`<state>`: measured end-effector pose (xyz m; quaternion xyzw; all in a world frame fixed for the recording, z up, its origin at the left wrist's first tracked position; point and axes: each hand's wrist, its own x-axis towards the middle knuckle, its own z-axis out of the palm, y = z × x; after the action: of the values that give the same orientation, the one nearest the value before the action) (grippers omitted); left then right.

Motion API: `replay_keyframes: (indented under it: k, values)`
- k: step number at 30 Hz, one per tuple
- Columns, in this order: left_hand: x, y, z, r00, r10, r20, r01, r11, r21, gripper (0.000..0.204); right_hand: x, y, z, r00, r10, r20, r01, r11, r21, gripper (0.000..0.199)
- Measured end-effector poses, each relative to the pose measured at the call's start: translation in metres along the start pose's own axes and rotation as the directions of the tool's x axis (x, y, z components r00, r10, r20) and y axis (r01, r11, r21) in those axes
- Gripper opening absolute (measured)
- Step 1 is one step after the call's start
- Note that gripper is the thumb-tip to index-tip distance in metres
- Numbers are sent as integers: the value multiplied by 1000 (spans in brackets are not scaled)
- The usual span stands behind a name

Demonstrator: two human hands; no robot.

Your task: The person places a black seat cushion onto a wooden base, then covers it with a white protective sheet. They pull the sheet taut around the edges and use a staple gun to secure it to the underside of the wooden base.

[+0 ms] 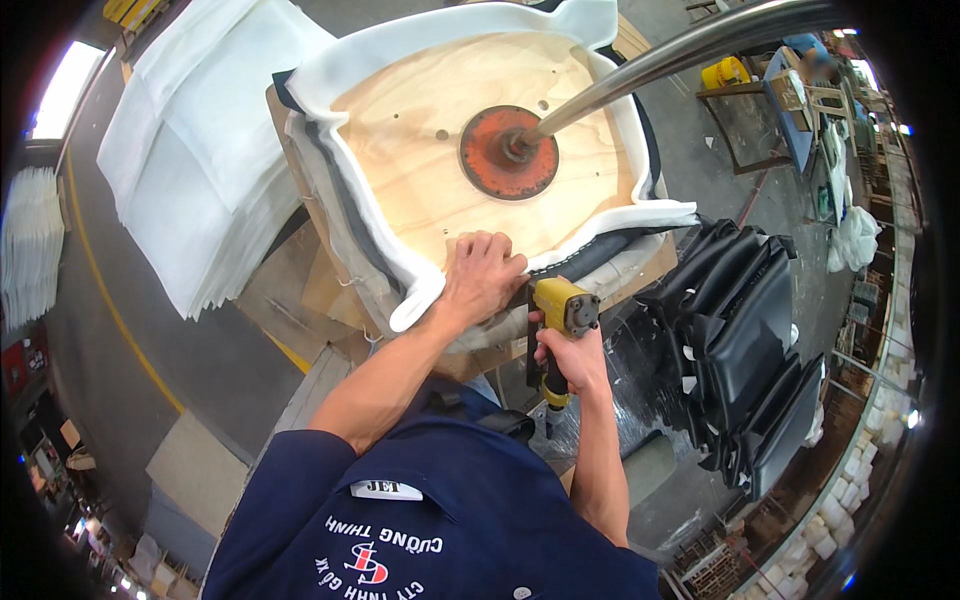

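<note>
A plywood seat panel (395,145) lies in front of me, rimmed with white padding (378,225) and a black cover (595,250). My left hand (483,277) presses on the near edge of the panel, its fingers curled over the padding and the cover; the fingertips are partly hidden. In my right hand (577,358) is a yellow and black staple gun (563,303), gripped by its handle. Its nose sits at the near edge, just right of my left hand. A round orange-red press plate (490,175) rests on the panel's middle.
A metal pole (660,75) slants from the plate to the upper right. Stacked white sheets (215,130) stand at the left. Black covers (735,320) are piled on a shiny table (635,375) at the right. A yellow bucket (725,73) sits farther back.
</note>
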<state>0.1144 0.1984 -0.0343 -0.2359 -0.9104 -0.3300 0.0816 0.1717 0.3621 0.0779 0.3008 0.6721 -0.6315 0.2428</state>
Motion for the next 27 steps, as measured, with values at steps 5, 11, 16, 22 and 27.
replay_keyframes:
  k: [5,11,16,22,27]
  values:
    - [1,-1,-1,998,-35,59,34,999,23,18,6,-1,13,999,-20,-39,15,994,-109,76]
    - [-3,3,4,998,-61,21,60,997,54,16,10,-7,18,996,11,-91,-29,978,-206,64]
    - [6,14,-1,983,-75,168,84,995,-45,43,4,15,-4,988,-31,-150,23,998,-58,45]
    - [-12,4,-20,971,-110,211,70,980,189,97,-2,42,-9,987,-128,-95,131,991,28,35]
    - [-15,-5,-14,968,-91,233,43,978,202,100,-8,40,-3,991,-74,-109,82,994,68,32]
